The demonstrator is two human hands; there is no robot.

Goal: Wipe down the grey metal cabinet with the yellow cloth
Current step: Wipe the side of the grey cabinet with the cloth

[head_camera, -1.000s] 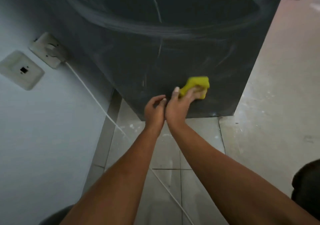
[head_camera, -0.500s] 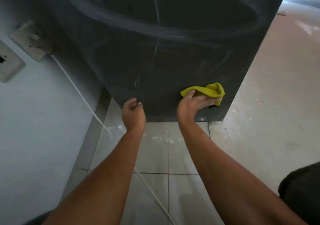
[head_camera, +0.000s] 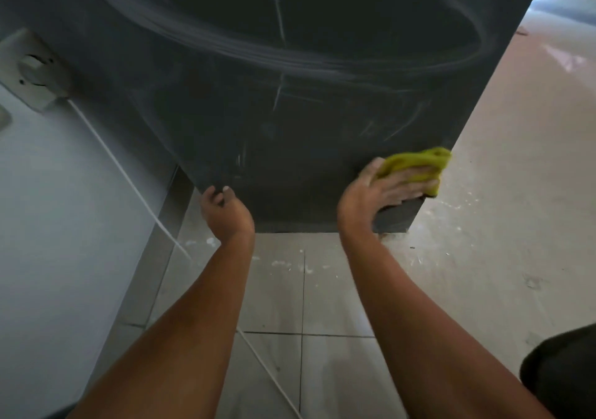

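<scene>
Our right hand (head_camera: 383, 189) lies flat, fingers nearly straight, pressing the bunched yellow cloth (head_camera: 416, 160) against the grey metal cabinet (head_camera: 290, 122) at its bottom right corner, right of the frame's centre. A flat palm spreads the pressure there. Our left hand (head_camera: 225, 215) sits at the cabinet's lower left edge with fingers curled, probably to steady us; whether it grips the edge we cannot tell. Pale streaks (head_camera: 290, 57) curve across the panel above, so we judge more wiping remains.
</scene>
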